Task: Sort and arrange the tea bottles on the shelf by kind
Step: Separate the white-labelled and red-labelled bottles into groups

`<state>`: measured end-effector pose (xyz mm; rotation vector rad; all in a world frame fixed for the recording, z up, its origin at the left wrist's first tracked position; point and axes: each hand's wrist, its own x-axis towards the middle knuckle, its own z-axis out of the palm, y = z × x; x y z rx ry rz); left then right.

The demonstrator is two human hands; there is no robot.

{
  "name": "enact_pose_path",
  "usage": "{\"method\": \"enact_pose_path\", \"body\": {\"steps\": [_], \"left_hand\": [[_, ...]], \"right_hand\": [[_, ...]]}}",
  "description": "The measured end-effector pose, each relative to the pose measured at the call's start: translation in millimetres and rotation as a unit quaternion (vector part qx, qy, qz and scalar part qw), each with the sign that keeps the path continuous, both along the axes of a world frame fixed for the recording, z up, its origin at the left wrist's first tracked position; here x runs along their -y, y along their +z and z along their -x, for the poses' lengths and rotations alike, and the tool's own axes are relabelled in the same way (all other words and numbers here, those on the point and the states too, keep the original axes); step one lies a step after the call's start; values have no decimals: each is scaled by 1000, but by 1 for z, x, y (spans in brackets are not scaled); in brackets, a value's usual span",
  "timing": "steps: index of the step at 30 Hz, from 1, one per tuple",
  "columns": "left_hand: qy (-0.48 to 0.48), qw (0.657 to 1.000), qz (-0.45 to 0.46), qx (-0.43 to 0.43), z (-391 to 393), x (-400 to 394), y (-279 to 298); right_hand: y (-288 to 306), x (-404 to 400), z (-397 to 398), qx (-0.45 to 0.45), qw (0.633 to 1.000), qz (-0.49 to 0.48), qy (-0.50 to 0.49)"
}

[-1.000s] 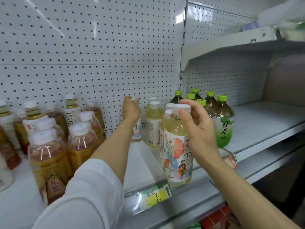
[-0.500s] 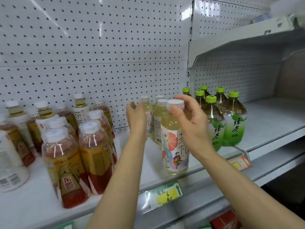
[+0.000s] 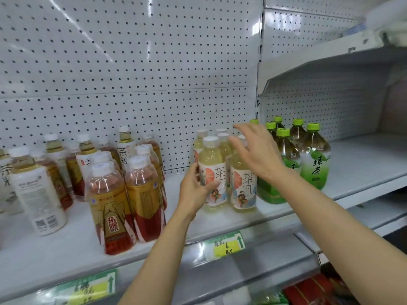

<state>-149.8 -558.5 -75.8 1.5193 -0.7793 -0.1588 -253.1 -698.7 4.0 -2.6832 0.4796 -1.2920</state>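
At centre frame the left hand [image 3: 195, 190] grips a pale grapefruit-label bottle [image 3: 212, 175] standing on the shelf [image 3: 222, 219] – thumb across its label. The right hand [image 3: 257, 155], blurred, hovers with fingers seemingly spread over the neighbouring bottle [image 3: 243, 186] – green-capped bottles [image 3: 315, 155] stand just right

Upright on the white shelf [image 3: 363, 159], tea bottles stand grouped: amber bottles with red-and-gold labels [image 3: 114, 201] at left among white-labelled ones [image 3: 36, 190], pale yellow bottles with grapefruit-print labels [image 3: 212, 175] in the middle, and dark green-capped green tea bottles [image 3: 313, 157] just beside them at right.
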Motion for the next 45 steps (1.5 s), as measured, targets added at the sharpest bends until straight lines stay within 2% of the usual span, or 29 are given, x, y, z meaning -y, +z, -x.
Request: {"method": "enact_pose_path", "body": {"steps": [3,5,10,13,16,19,22,24,26,28,31,32,34,36,39,42,45], "left_hand": [[-13,999,-31,-8,-7,15,-10],[-25,999,-33,0,-9,23,-14],[-21,996,-70,51,-4,28,-13],[11,980,-142,142,1,21,-7],[54,941,-198,270,18,-2,13],[74,890,-197,406,40,-45,35],[152,823,-115,535,42,-97,50],[239,787,-29,568,26,-131,55],[334,763,24,553,-3,-167,61],[421,765,44,485,-39,-206,63],[508,815,-5,277,-97,-251,52],[505,835,-47,212,-116,-263,45],[467,864,-118,148,-139,-269,30],[423,887,-146,110,-153,-270,20],[402,899,-147,93,-168,-272,12],[358,919,-143,83,-181,-286,11],[277,944,-156,84,-186,-307,12]], "right_hand": [[-17,5,3,-99,994,34,5],[-27,6,3,-130,989,75,-3],[-40,13,-3,-91,977,191,-28],[-44,11,-7,-58,978,200,-23],[-44,13,-9,-33,981,188,-15],[-41,3,-10,9,987,161,12],[-37,-25,-12,72,986,144,53],[-36,-49,-15,91,982,145,79],[-38,-74,-19,117,975,158,108],[-38,-102,-23,141,967,166,130],[-37,-152,-34,164,959,166,160],[-37,-171,-41,172,956,165,172],[-39,-200,-48,187,949,166,194],[-43,-229,-57,196,942,174,212],[-54,-269,-70,191,937,167,239],[-71,-305,-91,120,952,87,269],[-93,-335,-125,-6,966,-83,246]]}}
